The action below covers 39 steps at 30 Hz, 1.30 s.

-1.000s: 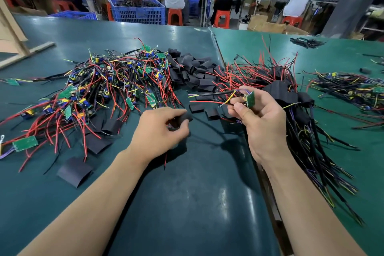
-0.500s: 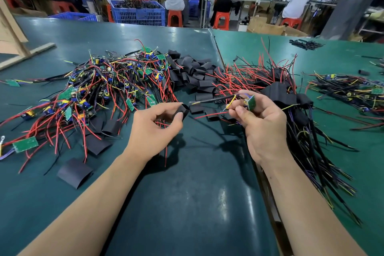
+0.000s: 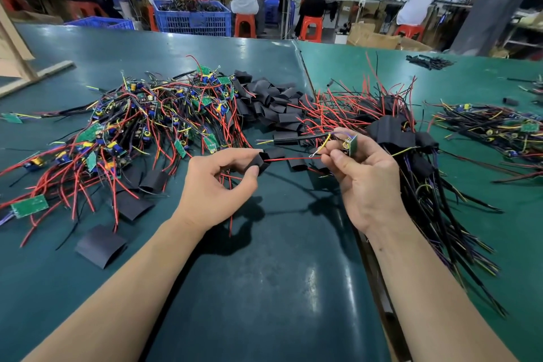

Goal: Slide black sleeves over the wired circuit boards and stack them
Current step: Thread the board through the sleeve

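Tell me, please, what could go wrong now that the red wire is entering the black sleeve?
The sleeve is only pinched at its end by the left hand, so it may collapse and block the board held in the right hand. The loose yellow wire is outside the sleeve and could snag. Nearby red wires under the left hand may tangle.

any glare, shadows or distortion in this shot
Head view: glare streaks on the dark green table near the bottom; soft shadows fall on it under the left hand and right hand; wide-angle bending curves the table's far edge; background workers look soft.
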Tool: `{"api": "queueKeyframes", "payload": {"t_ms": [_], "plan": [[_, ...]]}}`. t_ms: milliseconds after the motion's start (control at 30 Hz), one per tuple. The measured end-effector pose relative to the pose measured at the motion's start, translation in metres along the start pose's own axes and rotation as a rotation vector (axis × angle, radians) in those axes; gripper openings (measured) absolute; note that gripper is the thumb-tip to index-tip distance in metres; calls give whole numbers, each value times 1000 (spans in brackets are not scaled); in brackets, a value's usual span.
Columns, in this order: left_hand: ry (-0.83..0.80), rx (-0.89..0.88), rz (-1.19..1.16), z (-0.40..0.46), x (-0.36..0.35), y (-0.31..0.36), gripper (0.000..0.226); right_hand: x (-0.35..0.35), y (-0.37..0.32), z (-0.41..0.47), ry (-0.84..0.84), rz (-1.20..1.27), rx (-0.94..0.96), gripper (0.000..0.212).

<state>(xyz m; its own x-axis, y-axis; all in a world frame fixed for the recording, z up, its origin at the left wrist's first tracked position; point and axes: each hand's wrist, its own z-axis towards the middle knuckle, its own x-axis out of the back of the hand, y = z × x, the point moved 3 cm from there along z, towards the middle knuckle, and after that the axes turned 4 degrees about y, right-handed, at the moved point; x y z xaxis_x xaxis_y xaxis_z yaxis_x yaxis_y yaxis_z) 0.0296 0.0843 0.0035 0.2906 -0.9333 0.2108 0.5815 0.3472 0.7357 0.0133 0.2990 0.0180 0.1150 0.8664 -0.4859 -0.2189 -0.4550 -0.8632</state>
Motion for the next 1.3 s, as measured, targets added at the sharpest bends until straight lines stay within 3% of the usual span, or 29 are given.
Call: {"api": "queueKeyframes", "payload": {"t_ms": [600, 700, 1033, 1200, 1300], "plan": [[-9, -98, 40, 0, 0, 3, 30, -1, 4, -1, 7, -283, 204, 39], [-40, -126, 115, 0, -3, 3, 23, -4, 4, -4, -32, -267, 217, 35], [-167, -276, 234, 0, -8, 5, 24, -16, 11, -10, -179, -70, -39, 7], [-156, -304, 198, -2, -13, 12, 23, -20, 11, -16, -131, -119, -163, 32], [-140, -288, 185, -3, -12, 13, 23, -20, 13, -15, -77, -191, -211, 27]]}}
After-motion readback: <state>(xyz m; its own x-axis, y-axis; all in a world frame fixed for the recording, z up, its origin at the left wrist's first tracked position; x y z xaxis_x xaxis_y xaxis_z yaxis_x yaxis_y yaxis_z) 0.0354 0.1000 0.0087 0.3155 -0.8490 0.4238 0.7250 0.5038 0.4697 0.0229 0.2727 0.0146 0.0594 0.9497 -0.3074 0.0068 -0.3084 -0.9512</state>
